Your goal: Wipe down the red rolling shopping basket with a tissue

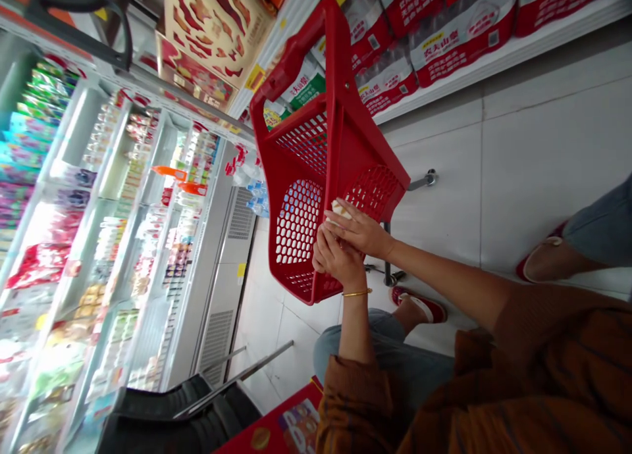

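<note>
A red plastic shopping basket [340, 138] with honeycomb holes fills the middle of the view, tilted with its handle toward the top. Both hands meet over its near rim. My left hand [337, 253], gold bracelet at the wrist, has its fingers curled; what lies in them is hidden. Over it lies my right hand [363, 231], its fingers closed around a small white and tan item [340, 210] that shows only in part. The kind of item cannot be made out. I see nothing lying in the visible part of the basket.
Red-wrapped water bottle packs [459, 43] line a low shelf at top right. A lit refrigerated display [128, 230] runs along the left. Boxed goods [212, 26] stand at the top. A black cart part [182, 414] is at lower left. Grey floor tiles [543, 171] spread right.
</note>
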### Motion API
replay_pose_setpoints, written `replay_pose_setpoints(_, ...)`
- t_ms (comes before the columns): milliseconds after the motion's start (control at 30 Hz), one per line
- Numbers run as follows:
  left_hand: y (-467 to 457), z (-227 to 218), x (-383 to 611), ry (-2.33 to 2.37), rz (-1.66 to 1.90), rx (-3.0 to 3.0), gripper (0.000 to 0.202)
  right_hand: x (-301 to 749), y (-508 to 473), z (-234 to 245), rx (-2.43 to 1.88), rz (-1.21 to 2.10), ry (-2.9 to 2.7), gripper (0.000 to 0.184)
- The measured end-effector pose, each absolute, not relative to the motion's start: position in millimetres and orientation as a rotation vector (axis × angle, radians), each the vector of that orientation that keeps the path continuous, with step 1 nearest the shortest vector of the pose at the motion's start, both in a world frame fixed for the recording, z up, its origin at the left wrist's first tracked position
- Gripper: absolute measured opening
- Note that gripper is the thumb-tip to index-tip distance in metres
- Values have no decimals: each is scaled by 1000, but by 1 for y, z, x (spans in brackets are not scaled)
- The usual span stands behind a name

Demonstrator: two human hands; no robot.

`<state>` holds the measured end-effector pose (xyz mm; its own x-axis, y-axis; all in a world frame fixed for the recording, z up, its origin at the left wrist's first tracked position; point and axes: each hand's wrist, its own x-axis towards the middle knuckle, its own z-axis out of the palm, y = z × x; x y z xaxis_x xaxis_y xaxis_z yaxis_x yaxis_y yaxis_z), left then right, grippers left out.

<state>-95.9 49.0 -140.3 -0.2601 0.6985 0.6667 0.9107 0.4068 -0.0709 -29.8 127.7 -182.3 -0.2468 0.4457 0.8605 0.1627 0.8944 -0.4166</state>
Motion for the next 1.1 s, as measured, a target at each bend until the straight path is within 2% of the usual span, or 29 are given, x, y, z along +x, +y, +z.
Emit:
replay_pose_setpoints(333,46,-139,-103,-2032,-443,-1386,45,-23,150,-178,-353,176,-1875,44)
replay_pose_setpoints(767,33,-137,-108,-2057,-440,-1400,45,-9,174,-159,-512,271,-1821,45)
replay_pose_setpoints(1100,34,-109,-91,-2078,-380,-1434,52,-10,158,-155,-494,334,-1792,41)
